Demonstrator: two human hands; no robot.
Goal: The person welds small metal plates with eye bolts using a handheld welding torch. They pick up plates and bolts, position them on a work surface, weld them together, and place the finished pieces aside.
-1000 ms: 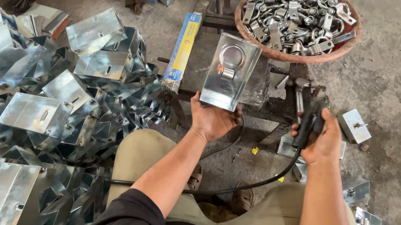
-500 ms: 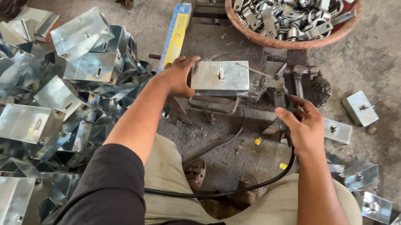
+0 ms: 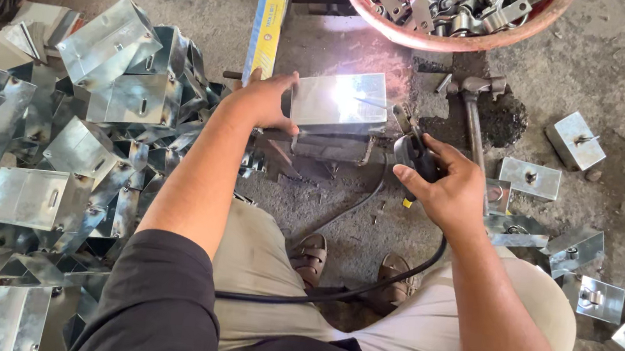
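A single head-worn camera looks steeply down from the seated person's own viewpoint, close over the lap and both forearms. It faces forward across the concrete floor [image 3: 324, 208], taking in ground from the knees out to a basket rim [image 3: 453, 42] at the top edge.

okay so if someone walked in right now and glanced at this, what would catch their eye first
Most likely the bright white glare on the shiny metal box at top centre, steadied by the left hand while the right hand holds a black welding holder against it. Next, the heap of silvery metal boxes on the left and the reddish basin of metal clamps above.
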